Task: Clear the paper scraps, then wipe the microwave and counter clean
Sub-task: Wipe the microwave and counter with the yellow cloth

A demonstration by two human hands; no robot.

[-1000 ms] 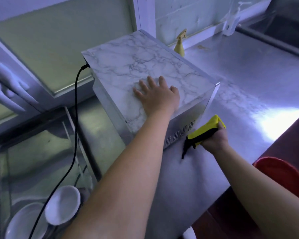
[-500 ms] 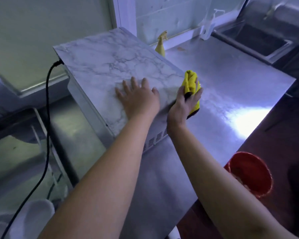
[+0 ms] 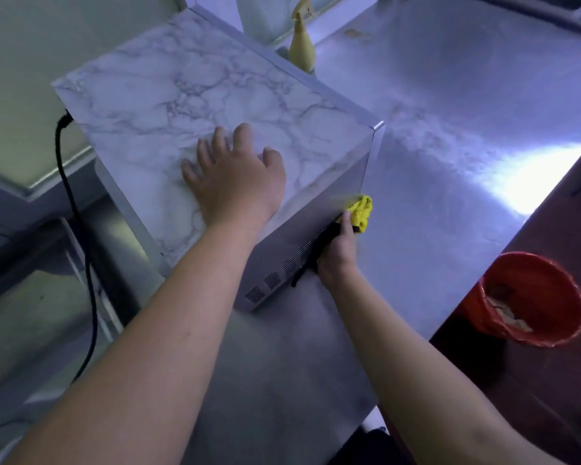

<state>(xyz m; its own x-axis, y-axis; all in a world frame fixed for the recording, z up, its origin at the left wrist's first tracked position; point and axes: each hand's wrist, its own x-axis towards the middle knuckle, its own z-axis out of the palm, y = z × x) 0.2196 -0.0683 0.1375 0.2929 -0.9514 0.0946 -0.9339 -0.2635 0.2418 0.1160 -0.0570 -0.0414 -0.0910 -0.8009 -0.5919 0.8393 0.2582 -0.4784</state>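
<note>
The microwave (image 3: 195,88) has a marble-patterned top and stands on the steel counter (image 3: 467,135). My left hand (image 3: 235,176) lies flat on its top, fingers straight. My right hand (image 3: 337,250) grips a yellow and black cloth (image 3: 361,213) and holds it against the microwave's vented side wall, near the front corner and close to the counter. Paper scraps (image 3: 510,317) lie inside a red bucket (image 3: 534,297) on the floor at the right.
A yellow spray bottle (image 3: 302,45) stands on the counter behind the microwave. A black power cord (image 3: 78,236) runs down from the microwave's left rear. A small brown stain (image 3: 356,33) marks the far counter. Left of the counter is a lower steel shelf.
My right hand has carried the cloth down from the microwave's top edge onto its side wall. The left hand stays flat on the top. The camera has tilted down.
</note>
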